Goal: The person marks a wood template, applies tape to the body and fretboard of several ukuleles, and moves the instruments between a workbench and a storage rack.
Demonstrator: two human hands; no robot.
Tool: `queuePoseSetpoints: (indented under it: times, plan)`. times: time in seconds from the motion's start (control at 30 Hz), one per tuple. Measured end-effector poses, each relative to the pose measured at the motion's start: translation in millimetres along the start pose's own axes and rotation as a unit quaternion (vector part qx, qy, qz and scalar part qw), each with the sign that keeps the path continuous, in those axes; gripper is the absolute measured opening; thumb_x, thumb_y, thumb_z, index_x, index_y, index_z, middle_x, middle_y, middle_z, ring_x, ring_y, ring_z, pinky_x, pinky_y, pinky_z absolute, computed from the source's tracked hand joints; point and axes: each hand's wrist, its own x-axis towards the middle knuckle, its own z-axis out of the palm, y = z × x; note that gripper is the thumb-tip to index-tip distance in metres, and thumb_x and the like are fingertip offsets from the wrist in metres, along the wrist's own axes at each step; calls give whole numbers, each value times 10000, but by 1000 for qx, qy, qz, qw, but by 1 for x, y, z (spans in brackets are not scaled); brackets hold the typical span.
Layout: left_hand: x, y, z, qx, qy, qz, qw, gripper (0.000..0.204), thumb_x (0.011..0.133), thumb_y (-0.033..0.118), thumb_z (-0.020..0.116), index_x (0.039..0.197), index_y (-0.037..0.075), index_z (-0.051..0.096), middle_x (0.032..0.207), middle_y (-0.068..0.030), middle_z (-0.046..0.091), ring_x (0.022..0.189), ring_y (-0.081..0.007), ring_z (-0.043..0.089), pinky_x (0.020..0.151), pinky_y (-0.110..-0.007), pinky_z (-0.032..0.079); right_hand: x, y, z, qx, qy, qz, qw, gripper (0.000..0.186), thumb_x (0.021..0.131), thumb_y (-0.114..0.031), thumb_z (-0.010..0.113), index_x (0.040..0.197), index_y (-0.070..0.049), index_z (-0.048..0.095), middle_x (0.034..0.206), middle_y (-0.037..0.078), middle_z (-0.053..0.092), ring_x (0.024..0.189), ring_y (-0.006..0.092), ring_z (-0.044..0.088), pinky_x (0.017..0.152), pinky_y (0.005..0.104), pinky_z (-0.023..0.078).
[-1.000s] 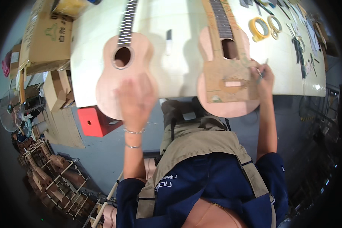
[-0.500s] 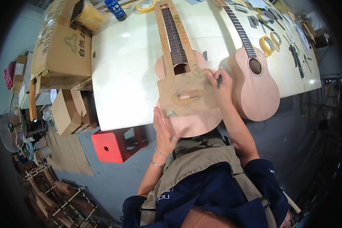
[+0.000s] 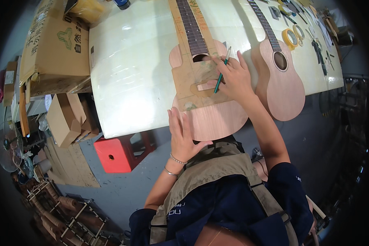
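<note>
A pale wooden guitar body (image 3: 219,125) lies at the table's front edge, topped by a brown template (image 3: 182,77) that runs up alongside its fretboard and has a slot in its lower part. My right hand (image 3: 233,76) grips a green pencil (image 3: 220,74) over the template, near the soundhole, little finger raised. My left hand (image 3: 183,135) rests on the lower left edge of the body, fingers stretched out and thumb apart. A second unfinished guitar (image 3: 283,94) lies to the right, outside both hands.
The white table (image 3: 123,82) carries tape rolls (image 3: 290,40) and tools at upper right. A large cardboard box (image 3: 55,49) stands at left, a smaller open box (image 3: 65,123) below it. A red stool (image 3: 112,156) sits under the table's left front, and a wooden rack (image 3: 57,209) is at lower left.
The view has shifted, and the template-covered guitar now lies in the middle. My right hand has moved inward and upward with the pencil; my left hand has settled on the body's left edge.
</note>
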Motion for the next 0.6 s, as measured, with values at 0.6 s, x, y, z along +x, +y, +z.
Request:
queuePoseSetpoints:
  times: [0.6]
  plan:
    - [-1, -7, 6, 57, -1, 40, 998, 837, 654, 647, 645, 1299, 130, 515, 1413, -318, 236, 1296, -470, 255, 1044, -587, 236, -65, -38, -44, 311, 55, 27, 948, 170, 795, -104, 625, 957, -74, 667, 825, 46, 637, 762, 227, 519, 707, 343, 418]
